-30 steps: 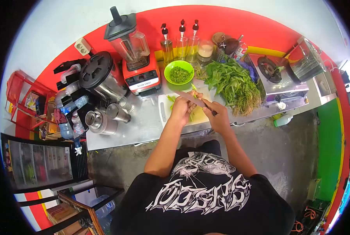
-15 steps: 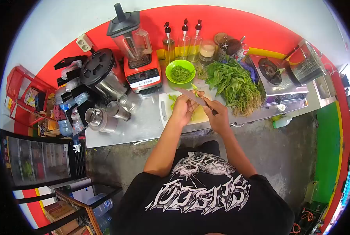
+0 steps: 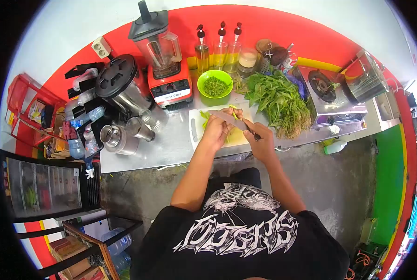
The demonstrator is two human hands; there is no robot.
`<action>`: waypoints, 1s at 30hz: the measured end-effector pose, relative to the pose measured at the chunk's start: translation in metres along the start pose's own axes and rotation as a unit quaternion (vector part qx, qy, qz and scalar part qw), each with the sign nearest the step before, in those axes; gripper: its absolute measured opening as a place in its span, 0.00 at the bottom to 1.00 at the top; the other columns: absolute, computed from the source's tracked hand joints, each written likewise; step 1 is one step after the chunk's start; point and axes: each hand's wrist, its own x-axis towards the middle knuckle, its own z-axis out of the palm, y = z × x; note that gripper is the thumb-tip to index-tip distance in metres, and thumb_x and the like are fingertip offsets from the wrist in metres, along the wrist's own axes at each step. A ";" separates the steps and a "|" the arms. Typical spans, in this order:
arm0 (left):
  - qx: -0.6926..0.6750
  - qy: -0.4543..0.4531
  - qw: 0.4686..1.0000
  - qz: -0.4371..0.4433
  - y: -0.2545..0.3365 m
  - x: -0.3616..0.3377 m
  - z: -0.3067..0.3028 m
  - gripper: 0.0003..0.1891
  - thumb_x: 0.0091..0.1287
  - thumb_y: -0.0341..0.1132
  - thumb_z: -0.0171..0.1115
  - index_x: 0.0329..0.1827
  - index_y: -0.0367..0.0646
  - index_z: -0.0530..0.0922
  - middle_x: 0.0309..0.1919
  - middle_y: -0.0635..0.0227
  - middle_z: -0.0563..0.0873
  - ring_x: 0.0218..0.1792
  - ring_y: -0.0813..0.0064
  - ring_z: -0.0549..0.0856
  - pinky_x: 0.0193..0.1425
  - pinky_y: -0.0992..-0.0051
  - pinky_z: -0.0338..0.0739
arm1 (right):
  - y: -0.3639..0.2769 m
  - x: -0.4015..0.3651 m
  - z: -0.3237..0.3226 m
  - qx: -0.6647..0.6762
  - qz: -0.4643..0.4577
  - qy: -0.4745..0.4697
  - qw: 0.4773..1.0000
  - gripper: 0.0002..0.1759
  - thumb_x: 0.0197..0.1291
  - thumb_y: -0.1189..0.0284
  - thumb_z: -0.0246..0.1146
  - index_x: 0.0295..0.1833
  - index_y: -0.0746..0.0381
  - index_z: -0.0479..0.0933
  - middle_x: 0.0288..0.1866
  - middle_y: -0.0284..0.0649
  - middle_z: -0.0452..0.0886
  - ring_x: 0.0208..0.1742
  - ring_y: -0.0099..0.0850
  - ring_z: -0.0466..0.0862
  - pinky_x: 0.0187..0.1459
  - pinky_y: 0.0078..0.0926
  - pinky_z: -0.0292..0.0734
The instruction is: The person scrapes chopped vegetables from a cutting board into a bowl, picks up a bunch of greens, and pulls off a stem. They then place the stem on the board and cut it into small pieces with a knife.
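Over the white cutting board (image 3: 194, 127), my right hand (image 3: 261, 141) is closed around the handle of a knife (image 3: 232, 120). Its blade points left, across the fingers of my left hand (image 3: 215, 133). My left hand pinches a thin light-green stalk (image 3: 233, 107), whose tip shows just above the blade. What lies inside its fingers is partly hidden. Cut green pieces (image 3: 204, 116) rest on the board left of my left hand. Behind the board stands a lime-green bowl (image 3: 215, 100) of chopped greens (image 3: 215, 86).
A leafy bunch of greens (image 3: 276, 95) with roots lies right of the board. Behind are a red blender (image 3: 170, 89) and pump bottles (image 3: 220, 53). A metal jug (image 3: 120, 140) and a steel cup (image 3: 140, 129) stand left. A gas stove (image 3: 337, 112) is at right.
The knife blade has dropped slightly and lies flatter over my left fingers. The stalk's tip is lower and shows less. Both hands stay over the board.
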 end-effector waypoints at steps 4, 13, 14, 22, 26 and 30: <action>-0.011 -0.008 1.000 -0.007 -0.005 -0.001 0.001 0.09 0.76 0.31 0.56 0.48 0.35 0.80 0.47 0.57 0.88 0.47 0.68 0.88 0.58 0.69 0.84 | -0.001 0.000 0.001 -0.019 -0.012 0.007 1.000 0.23 0.62 0.78 0.67 0.64 0.61 0.82 0.28 0.37 0.71 0.28 0.25 0.69 0.31 0.26 0.64; -0.015 0.029 0.999 -0.028 0.002 -0.001 0.011 0.12 0.77 0.38 0.59 0.48 0.37 0.80 0.45 0.58 0.88 0.48 0.68 0.88 0.58 0.69 0.85 | -0.002 0.006 -0.003 -0.011 0.000 0.001 1.000 0.22 0.62 0.77 0.69 0.63 0.61 0.83 0.29 0.38 0.72 0.27 0.27 0.70 0.30 0.26 0.66; -0.001 0.033 0.999 -0.024 0.003 -0.001 0.011 0.12 0.77 0.39 0.59 0.47 0.37 0.80 0.45 0.59 0.88 0.47 0.69 0.88 0.58 0.69 0.85 | -0.002 0.006 -0.003 -0.011 0.005 -0.004 1.000 0.22 0.61 0.77 0.70 0.63 0.61 0.83 0.29 0.40 0.74 0.27 0.29 0.72 0.31 0.28 0.68; 0.002 0.006 1.000 -0.009 0.003 0.008 0.002 0.09 0.76 0.34 0.56 0.47 0.37 0.80 0.43 0.59 0.88 0.45 0.68 0.89 0.54 0.70 0.86 | 0.007 0.012 0.001 -0.022 -0.005 0.003 1.000 0.22 0.60 0.76 0.70 0.62 0.63 0.83 0.28 0.40 0.74 0.27 0.29 0.71 0.31 0.28 0.68; 0.007 0.020 1.000 -0.016 0.005 0.009 0.004 0.10 0.77 0.32 0.52 0.48 0.35 0.80 0.45 0.57 0.88 0.47 0.67 0.89 0.56 0.70 0.86 | 0.009 0.014 0.002 -0.011 0.007 0.005 1.000 0.22 0.61 0.76 0.70 0.62 0.63 0.83 0.28 0.40 0.73 0.27 0.28 0.71 0.31 0.27 0.68; 0.007 -0.005 1.000 -0.003 0.002 0.013 0.000 0.10 0.77 0.32 0.52 0.48 0.35 0.80 0.46 0.57 0.89 0.48 0.66 0.89 0.57 0.70 0.85 | 0.004 0.016 0.001 -0.013 0.003 0.007 1.000 0.22 0.61 0.76 0.70 0.62 0.63 0.83 0.28 0.39 0.73 0.27 0.28 0.70 0.31 0.27 0.68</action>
